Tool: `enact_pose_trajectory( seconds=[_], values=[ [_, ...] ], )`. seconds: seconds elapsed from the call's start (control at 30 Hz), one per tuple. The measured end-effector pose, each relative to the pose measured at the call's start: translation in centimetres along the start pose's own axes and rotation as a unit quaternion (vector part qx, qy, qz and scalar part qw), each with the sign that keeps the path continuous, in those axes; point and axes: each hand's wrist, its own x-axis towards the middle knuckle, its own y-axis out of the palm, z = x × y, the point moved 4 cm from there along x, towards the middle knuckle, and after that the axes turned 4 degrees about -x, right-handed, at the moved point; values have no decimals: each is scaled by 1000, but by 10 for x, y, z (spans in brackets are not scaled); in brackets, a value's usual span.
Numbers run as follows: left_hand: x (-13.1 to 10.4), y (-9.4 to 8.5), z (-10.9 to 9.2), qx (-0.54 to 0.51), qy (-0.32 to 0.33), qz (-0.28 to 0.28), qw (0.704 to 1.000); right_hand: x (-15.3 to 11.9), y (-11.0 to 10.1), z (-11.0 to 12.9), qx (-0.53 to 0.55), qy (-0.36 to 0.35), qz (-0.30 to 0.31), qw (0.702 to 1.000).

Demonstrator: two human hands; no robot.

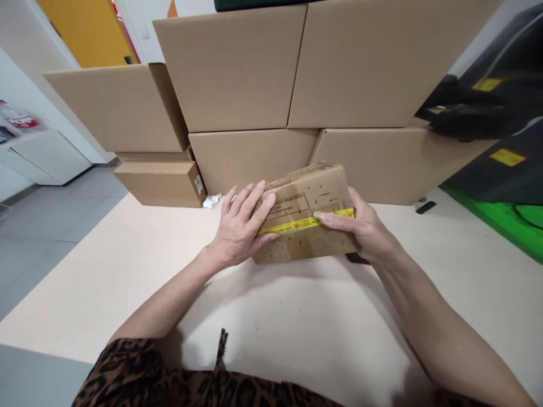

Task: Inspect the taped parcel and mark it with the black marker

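A small cardboard box (311, 243), scuffed with dark marks and crossed by a strip of yellow printed tape (299, 225), is held tilted above the pale table. My left hand (244, 226) lies against its left side, fingers over the upper face near a printed frame and thumb along the lower edge of the tape. At the right end my right hand (362, 223) grips the box, its thumb pressed on the tape and its other fingers hidden behind. Part of a dark flat object (357, 259) shows under the box's right end.
Large cardboard boxes (237, 73) are stacked along the table's (106, 271) far side, with a smaller carton (156, 182) at left. Crumpled white paper (212, 200) lies beside that carton. A small black object (426, 207) sits at right, near a green edge (500, 226) and dark bags.
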Motion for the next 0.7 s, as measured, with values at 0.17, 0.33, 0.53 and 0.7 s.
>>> enact_pose_trajectory(
  seconds=[0.17, 0.33, 0.53, 0.7],
  values=[
    [-7, 24, -15, 0, 22, 50, 998, 10, 2, -14, 152, 154, -60, 974],
    [-13, 41, -39, 37, 56, 121, 990, 10, 20, -20, 162, 136, -11, 977],
    [-11, 39, -37, 54, 49, 112, 991, 2, 32, -18, 127, 104, 62, 984],
    [-4, 30, -45, 46, 89, 125, 987, -7, 49, -16, 131, 100, 160, 973]
  ],
)
